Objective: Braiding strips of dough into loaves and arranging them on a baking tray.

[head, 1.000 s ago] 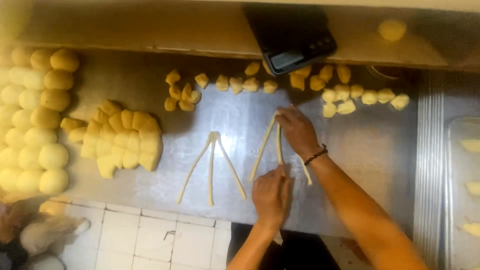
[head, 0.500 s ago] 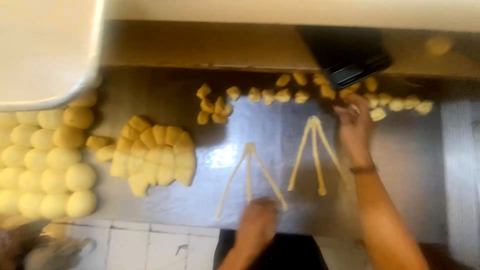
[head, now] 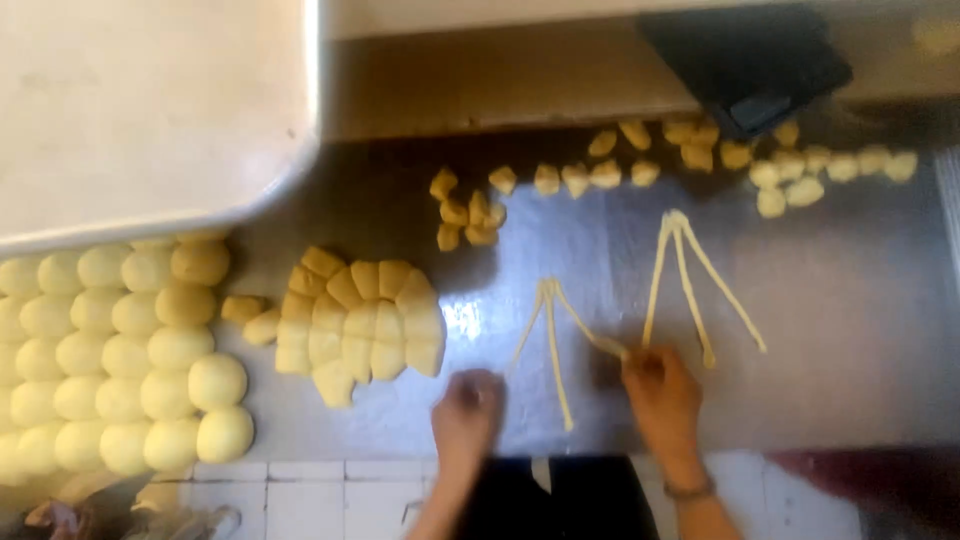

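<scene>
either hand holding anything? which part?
Right hand pinches the lower end of the left dough strand set's right strand. Left hand sits beside the left strand's end; grip unclear.

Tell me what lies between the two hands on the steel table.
In the head view, between the left hand and the right hand lie the lower ends of the left three-strand dough set, on bare steel table.

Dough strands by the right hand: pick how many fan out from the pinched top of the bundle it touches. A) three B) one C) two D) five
A: the right hand touches the outer strand of the left strand bundle, where three thin strands spread down from one joined top on the steel table.
</scene>
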